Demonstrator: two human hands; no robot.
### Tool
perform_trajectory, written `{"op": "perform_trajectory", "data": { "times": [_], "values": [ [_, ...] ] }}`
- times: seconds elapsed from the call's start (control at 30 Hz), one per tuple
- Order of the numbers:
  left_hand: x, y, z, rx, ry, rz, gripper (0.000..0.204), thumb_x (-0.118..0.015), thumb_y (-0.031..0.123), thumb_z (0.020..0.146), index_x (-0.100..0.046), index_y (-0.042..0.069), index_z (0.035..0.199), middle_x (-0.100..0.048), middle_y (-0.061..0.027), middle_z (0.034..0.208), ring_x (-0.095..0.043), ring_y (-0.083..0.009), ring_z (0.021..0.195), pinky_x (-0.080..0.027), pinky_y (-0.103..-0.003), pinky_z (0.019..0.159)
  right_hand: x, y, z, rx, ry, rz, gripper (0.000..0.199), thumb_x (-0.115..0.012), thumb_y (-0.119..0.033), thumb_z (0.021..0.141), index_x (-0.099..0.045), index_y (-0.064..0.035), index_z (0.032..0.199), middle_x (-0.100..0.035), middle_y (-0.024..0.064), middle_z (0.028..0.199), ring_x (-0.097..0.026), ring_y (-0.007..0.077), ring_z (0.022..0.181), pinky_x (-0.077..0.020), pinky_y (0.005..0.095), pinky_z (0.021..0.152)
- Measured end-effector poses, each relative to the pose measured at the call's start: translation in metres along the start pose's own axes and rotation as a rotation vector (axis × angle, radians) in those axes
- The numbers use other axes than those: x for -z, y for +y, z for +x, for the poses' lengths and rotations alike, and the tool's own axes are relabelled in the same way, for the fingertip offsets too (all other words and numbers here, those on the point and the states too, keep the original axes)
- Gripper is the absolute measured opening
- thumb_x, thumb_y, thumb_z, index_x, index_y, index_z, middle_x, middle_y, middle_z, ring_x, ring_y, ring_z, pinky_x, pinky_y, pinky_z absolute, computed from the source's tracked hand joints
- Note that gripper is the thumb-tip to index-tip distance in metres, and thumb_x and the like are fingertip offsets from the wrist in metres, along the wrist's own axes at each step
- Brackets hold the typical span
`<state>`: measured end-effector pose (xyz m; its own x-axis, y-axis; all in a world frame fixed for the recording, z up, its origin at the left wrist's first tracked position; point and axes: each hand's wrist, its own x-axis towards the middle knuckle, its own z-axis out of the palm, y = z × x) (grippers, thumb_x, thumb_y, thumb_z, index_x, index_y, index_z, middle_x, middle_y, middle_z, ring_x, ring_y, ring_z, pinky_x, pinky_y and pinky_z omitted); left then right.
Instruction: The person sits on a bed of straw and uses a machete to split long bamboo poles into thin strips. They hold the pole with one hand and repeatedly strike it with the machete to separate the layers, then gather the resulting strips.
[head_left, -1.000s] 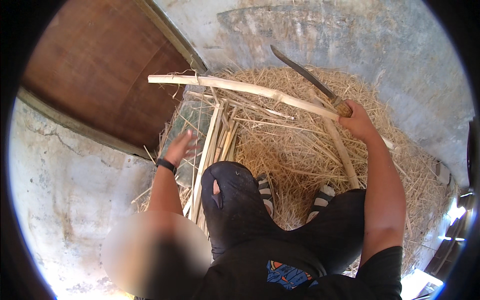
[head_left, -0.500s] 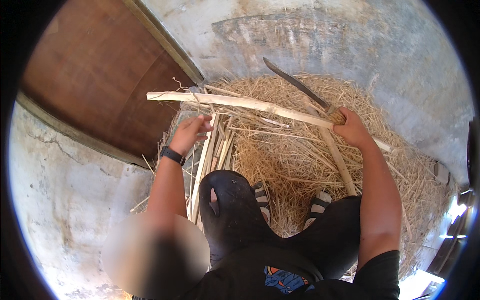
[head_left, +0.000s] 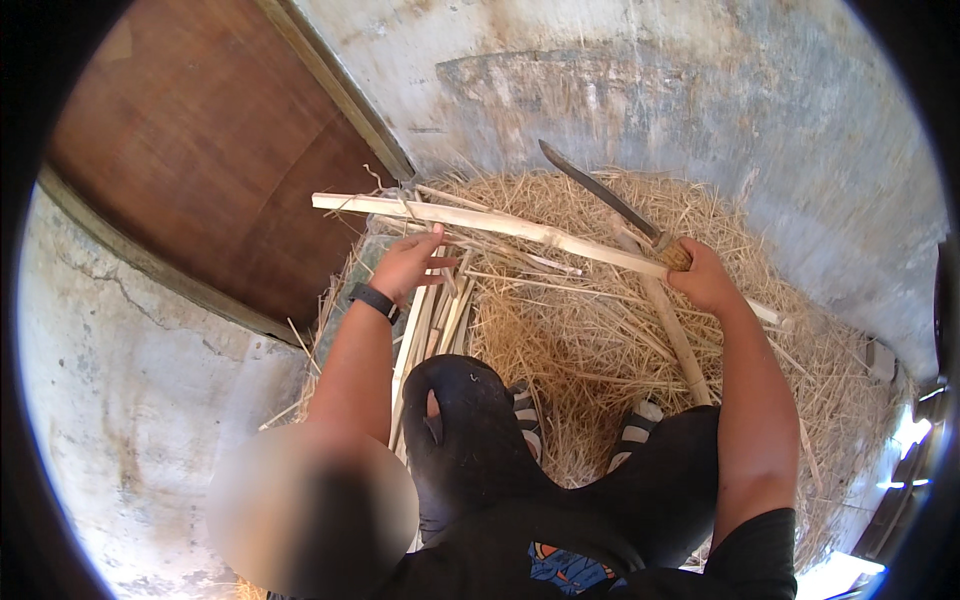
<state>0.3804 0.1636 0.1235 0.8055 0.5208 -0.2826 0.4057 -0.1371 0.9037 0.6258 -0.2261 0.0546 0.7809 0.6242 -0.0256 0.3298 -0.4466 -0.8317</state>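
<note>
My right hand (head_left: 705, 277) grips the wrapped handle of a long-bladed knife (head_left: 600, 192), its dark blade pointing up and to the left. The same hand also holds a long pale split bamboo strip (head_left: 520, 229), which runs leftward below the blade and sticks out a little past the hand on the right. Just under the strip's left part is my left hand (head_left: 407, 268), a dark watch on its wrist. Its fingers are apart and hold nothing; whether a fingertip touches the strip I cannot tell. Below that hand lie several narrow bamboo strips (head_left: 409, 350).
Loose straw (head_left: 540, 330) covers the ground around my sandalled feet. A thicker bamboo pole (head_left: 676, 335) slants across it, left of my right forearm. A stained plaster wall (head_left: 640, 90) rises behind, and a brown wooden door panel (head_left: 220, 150) stands at the upper left.
My left hand has moved right along the underside of the bamboo strip. My right hand keeps its hold on the knife and strip. The whole view has shifted slightly.
</note>
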Motion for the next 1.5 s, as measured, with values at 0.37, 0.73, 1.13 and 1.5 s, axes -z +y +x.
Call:
{"op": "perform_trajectory", "data": {
  "times": [0.37,0.73,1.13,1.5],
  "values": [
    [0.023,-0.021,-0.021,0.009,0.004,-0.094,0.060,-0.054,0.052,0.103,-0.056,0.002,0.136,-0.062,-0.0118,0.134,-0.063,-0.0269,0.118,-0.052,-0.043,0.094,-0.001,0.017,0.005,0.002,-0.005,0.009,0.034,-0.071,-0.007,0.078,-0.063,0.0015,0.111,-0.064,0.0083,0.089,-0.058,0.0185,0.080,-0.0477,0.0370,0.074],
    [-0.016,-0.002,0.010,0.032,0.015,-0.042,0.066,-0.054,0.057,0.101,-0.051,0.004,0.139,-0.056,-0.0100,0.142,-0.060,-0.0289,0.124,-0.051,-0.046,0.095,0.004,0.010,0.001,-0.031,-0.048,-0.041,0.054,-0.070,-0.013,0.077,-0.061,0.0020,0.128,-0.068,0.0197,0.107,-0.066,0.0316,0.099,-0.0500,0.0419,0.089],
    [0.006,-0.015,-0.028,0.017,-0.032,-0.154,0.049,-0.043,0.048,0.108,-0.066,0.004,0.109,-0.065,-0.0108,0.126,-0.065,-0.0236,0.110,-0.055,-0.039,0.088,0.006,0.008,0.003,-0.056,-0.050,-0.047,0.047,-0.069,-0.011,0.078,-0.062,0.0024,0.123,-0.069,0.0185,0.100,-0.066,0.0298,0.089,-0.0503,0.0420,0.083],
    [0.077,-0.083,-0.050,0.201,0.378,0.057,0.067,-0.059,0.055,0.098,-0.056,-0.003,0.131,-0.052,-0.0201,0.144,-0.058,-0.0333,0.125,-0.051,-0.050,0.097,0.012,0.018,-0.001,-0.117,0.023,-0.044,0.048,-0.068,-0.011,0.078,-0.062,0.0021,0.124,-0.069,0.0202,0.101,-0.067,0.0309,0.091,-0.0506,0.0426,0.084]
  ]
}}
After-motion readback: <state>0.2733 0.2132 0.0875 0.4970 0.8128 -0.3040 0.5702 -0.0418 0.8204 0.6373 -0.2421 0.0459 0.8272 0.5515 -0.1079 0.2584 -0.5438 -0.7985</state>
